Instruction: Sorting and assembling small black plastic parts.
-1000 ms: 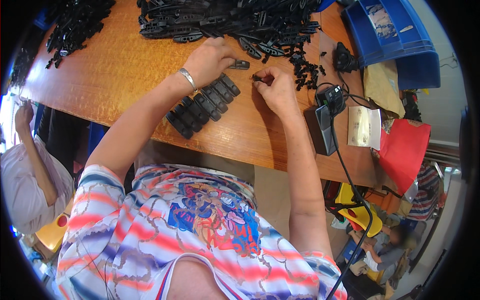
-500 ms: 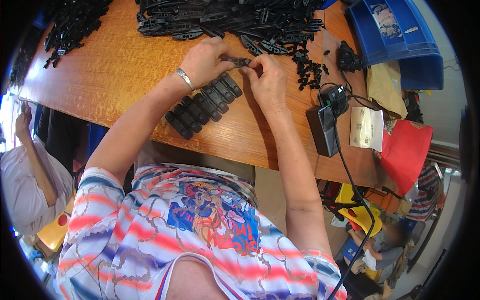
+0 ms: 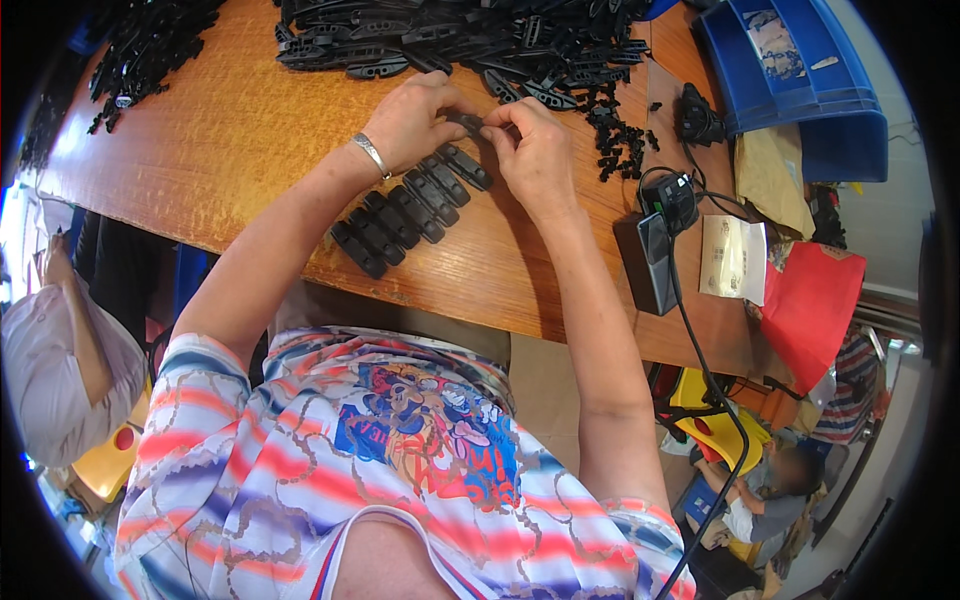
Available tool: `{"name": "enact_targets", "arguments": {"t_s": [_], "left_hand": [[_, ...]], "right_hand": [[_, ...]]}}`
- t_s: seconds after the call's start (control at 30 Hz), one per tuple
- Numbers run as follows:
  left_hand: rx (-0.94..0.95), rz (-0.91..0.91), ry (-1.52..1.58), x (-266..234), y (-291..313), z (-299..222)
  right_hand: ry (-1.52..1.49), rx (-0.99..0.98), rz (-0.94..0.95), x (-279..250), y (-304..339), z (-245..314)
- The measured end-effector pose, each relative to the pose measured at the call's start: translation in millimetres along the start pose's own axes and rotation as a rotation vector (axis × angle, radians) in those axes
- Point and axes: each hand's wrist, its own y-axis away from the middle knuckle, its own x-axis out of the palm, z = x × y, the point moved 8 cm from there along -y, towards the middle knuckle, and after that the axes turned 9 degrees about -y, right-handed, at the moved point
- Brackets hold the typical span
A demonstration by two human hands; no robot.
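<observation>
Between the fingertips of both hands is a black plastic part (image 3: 468,124), elongated and partly covered by the fingers. One end is pinched by my left hand (image 3: 412,122), which has a silver bracelet at its wrist. My right hand (image 3: 537,158) closes thumb and forefinger at the other end. Just below the hands, a slanting row of similar black plastic pieces (image 3: 408,212) lies side by side on the wooden table (image 3: 240,130). Beyond them, a large heap of long black plastic parts (image 3: 450,35) covers the table's far side.
Tiny black pieces (image 3: 617,135) are scattered right of the heap. Farther right are a black box (image 3: 645,262) with a cable, a white packet (image 3: 733,257), a red sheet (image 3: 815,310) and a blue bin (image 3: 800,80). Another black heap (image 3: 150,50) lies far left. People sit on both sides.
The held part has tilted slightly, and my right fingers have shifted a little to the left. The row's end piece nearest my hands now sits slightly farther right.
</observation>
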Motion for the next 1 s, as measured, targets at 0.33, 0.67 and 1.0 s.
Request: {"name": "enact_targets", "arguments": {"t_s": [0.33,0.67,1.0], "left_hand": [[-0.012,0.013,0.044,2.1,-0.9,3.5],[-0.083,0.066,0.119,5.6,-8.9,13.8],[-0.119,0.209,-0.033,8.2,-25.1,15.6]], "right_hand": [[-0.048,-0.049,-0.019,-1.4,-1.3,3.5],[-0.011,0.076,0.119,2.6,-6.6,-14.5],[0.212,0.486,0.201,4.8,-11.0,-36.8]]}}
